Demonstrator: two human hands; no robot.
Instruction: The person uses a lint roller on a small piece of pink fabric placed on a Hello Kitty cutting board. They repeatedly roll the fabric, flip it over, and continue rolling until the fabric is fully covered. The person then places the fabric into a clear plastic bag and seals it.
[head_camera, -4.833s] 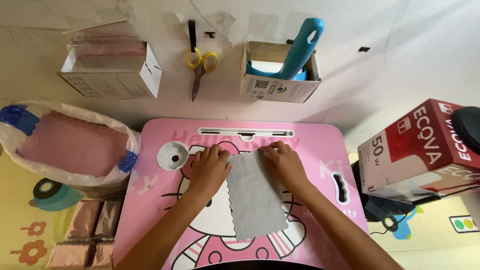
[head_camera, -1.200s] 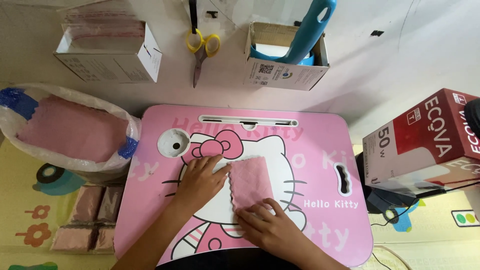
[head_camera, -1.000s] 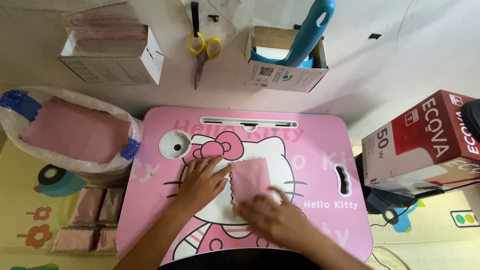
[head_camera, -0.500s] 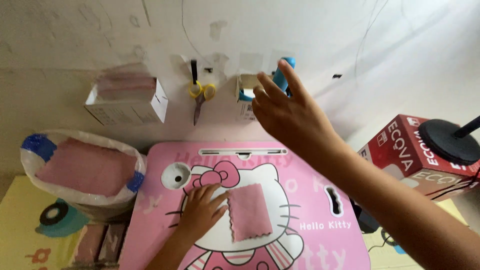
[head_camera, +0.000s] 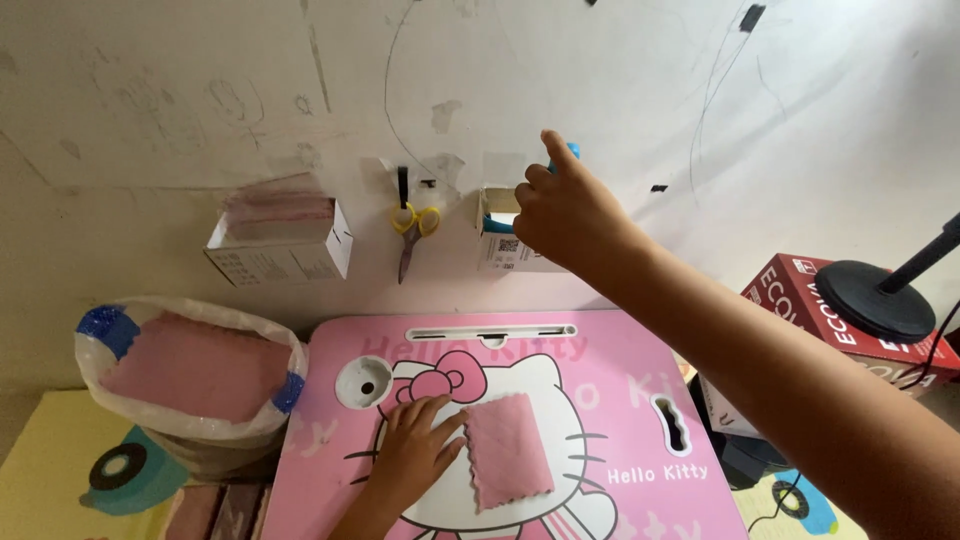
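Folded pink cloth (head_camera: 507, 450) flat on pink table (head_camera: 640, 400), fold looks done; your left hand (head_camera: 415, 462) open, pressing its edge; your right hand (head_camera: 565, 215) at wall box (head_camera: 500, 250), grip unclear; blue tool (head_camera: 570, 150) not yet out

A home corner set up for small handwork, by the look of it. A pink cartoon-cat lap worktop (head_camera: 620, 400) sits low on a yellow play mat (head_camera: 40, 450). The scuffed, scribbled wall (head_camera: 200, 100) at 12 o'clock carries taped-on cardboard boxes (head_camera: 285, 255) and yellow-handled scissors (head_camera: 412, 225). At 9 o'clock a bag of pink cloths (head_camera: 185, 365) stands.
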